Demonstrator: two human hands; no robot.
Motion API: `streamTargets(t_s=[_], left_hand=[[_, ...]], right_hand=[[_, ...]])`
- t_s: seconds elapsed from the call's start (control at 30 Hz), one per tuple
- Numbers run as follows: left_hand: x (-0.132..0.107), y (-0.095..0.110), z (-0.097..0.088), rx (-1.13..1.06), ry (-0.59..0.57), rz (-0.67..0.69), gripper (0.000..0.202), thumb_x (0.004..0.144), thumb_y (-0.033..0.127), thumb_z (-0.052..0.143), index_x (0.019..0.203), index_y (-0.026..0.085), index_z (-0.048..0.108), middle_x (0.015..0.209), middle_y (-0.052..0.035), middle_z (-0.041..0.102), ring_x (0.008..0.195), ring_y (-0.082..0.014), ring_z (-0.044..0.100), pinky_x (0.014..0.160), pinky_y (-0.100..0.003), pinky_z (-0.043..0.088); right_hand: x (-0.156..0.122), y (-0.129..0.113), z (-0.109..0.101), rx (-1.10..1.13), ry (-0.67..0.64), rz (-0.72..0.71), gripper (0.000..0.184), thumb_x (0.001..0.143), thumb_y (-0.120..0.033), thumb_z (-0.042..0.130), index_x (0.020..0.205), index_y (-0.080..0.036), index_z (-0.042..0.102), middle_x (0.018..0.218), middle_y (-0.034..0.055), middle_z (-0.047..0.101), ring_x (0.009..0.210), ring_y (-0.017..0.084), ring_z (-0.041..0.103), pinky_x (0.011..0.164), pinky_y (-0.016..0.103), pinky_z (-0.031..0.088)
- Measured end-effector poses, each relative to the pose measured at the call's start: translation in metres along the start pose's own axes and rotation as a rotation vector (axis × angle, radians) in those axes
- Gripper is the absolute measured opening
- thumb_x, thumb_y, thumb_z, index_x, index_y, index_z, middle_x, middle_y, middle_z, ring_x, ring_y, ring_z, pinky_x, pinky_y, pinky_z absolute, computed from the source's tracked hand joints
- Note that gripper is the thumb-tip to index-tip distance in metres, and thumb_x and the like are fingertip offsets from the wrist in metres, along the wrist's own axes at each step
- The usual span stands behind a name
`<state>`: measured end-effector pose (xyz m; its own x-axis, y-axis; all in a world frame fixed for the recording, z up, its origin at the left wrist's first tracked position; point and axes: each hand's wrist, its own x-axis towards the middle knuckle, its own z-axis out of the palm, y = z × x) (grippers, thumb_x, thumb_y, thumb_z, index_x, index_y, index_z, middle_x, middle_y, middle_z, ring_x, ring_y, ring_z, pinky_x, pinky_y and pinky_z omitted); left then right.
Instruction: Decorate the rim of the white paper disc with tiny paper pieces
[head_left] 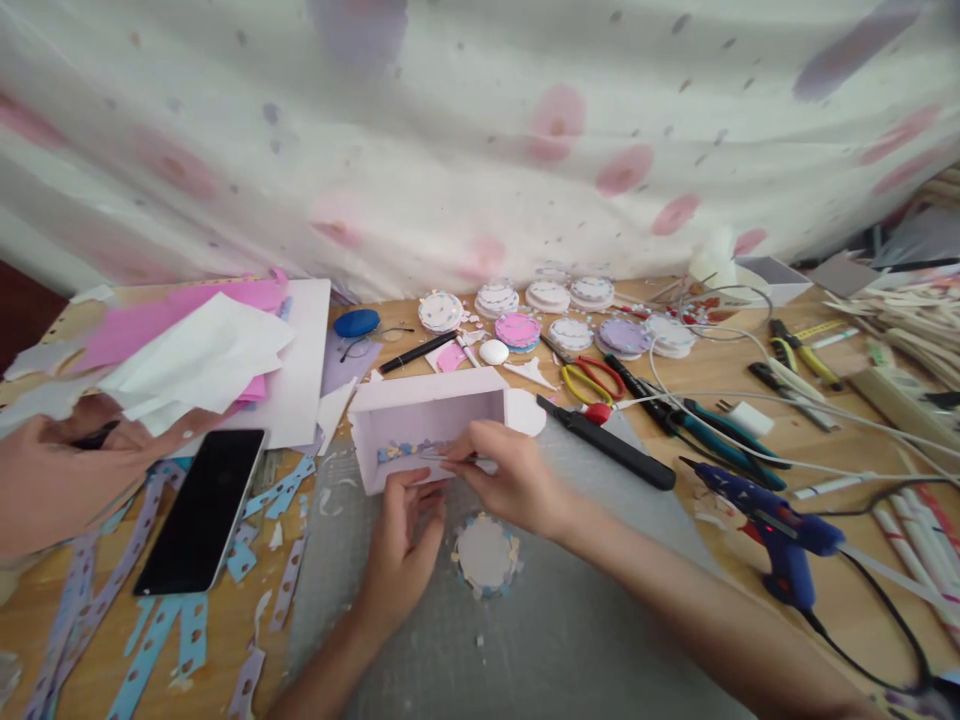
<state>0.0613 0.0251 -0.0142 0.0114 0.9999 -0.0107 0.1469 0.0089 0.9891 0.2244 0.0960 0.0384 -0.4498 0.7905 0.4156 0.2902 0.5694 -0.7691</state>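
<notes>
A small white paper box point(431, 390) lies on its side on the grey cutting mat, its open face toward me. Several tiny blue, yellow and purple paper pieces point(401, 452) lie inside. My left hand point(409, 545) has curled fingers at the box's lower front edge, apparently gripping it. Reaching into the opening, my right hand point(510, 475) pinches a thin metallic tool that looks like tweezers point(435, 454); its far end is among the pieces. Just below on the mat rests a round white paper disc point(486, 556) edged with small coloured pieces.
Decorated paper discs point(517, 332) line the back. To the right are a black-handled cutter point(615, 450), pliers point(735, 440) and a blue glue gun point(780, 530) with cords. Leftward lie a phone point(202, 510), paper strips point(161, 640) and another person's hand point(67, 490).
</notes>
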Motion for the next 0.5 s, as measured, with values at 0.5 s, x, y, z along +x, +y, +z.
streamTargets(t_s=[0.5], left_hand=[[-0.001,0.000,0.000,-0.013,-0.029,0.019,0.026,0.089,0.019,0.048,0.113,0.023,0.038,0.114,-0.0100,0.060,0.110,-0.0219,0.060,0.097,-0.046,0.047]], right_hand=[[0.028,0.000,0.016,-0.077,-0.035,-0.054,0.021,0.078,-0.002,0.049,0.078,-0.023,0.053,0.081,0.0026,0.067,0.079,0.019,0.063,0.068,0.029,0.046]])
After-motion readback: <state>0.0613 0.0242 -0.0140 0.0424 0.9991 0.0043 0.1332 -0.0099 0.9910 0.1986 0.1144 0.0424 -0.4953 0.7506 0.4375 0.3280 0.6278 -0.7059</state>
